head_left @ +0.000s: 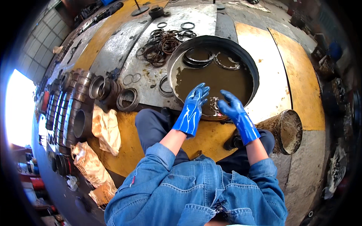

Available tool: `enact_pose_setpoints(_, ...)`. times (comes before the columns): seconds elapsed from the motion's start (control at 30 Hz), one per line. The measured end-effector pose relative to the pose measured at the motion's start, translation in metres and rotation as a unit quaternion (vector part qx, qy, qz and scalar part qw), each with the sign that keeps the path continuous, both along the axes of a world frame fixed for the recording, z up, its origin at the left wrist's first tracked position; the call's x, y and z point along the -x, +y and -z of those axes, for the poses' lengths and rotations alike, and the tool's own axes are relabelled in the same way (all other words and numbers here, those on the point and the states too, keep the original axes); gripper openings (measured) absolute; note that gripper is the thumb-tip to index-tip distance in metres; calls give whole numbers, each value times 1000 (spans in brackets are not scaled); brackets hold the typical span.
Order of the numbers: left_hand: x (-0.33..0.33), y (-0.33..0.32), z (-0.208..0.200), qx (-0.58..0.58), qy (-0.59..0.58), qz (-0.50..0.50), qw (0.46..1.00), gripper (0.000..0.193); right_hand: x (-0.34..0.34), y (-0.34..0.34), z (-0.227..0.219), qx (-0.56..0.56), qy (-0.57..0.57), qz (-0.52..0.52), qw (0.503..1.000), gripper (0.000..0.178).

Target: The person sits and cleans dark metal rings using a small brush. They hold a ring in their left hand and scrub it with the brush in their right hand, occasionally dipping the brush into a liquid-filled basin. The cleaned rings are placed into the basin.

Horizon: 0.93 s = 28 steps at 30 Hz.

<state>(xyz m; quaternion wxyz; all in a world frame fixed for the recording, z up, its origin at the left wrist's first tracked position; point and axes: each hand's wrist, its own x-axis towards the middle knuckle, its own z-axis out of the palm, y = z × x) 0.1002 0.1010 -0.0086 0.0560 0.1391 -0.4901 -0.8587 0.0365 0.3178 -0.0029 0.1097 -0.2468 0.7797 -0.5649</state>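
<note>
My left hand [195, 98], in a long blue rubber glove, is over the near left rim of a round metal basin [255, 71]. Its fingers stretch out, holding nothing I can see. My right hand [232, 104], gloved alike, hovers by the near right part of the basin, fingers extended and apart from the left. Murky brown liquid [211, 80] fills much of the basin. Between the hands, at its near edge, shows a glinting whitish and reddish patch [214, 104] that I cannot make out. Several dark rings [196, 62] lie half in the liquid at the far side.
A pile of dark rings [160, 47] lies beyond the basin's left. Stacked rings [128, 99] and metal cylinders [81, 88] stand at left, near crumpled brown paper [105, 128]. A dirty bucket [289, 132] rests by my right knee. Metal plates [264, 64] cover the floor.
</note>
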Motion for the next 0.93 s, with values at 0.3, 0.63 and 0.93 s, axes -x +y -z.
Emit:
enact_pose_setpoints(0.3,-20,62,-14,-75,46,-19,996,61,-46,-35,-36,216,-324,136,911,62)
enact_pose_setpoints(0.63,-83,69,-89,-216,201,-11,956,49,-120,-64,-81,324,-230,80,914,62)
enact_pose_setpoints(0.93,-69,74,-52,-125,185,50,973,38,-137,-60,-91,361,-285,133,878,65)
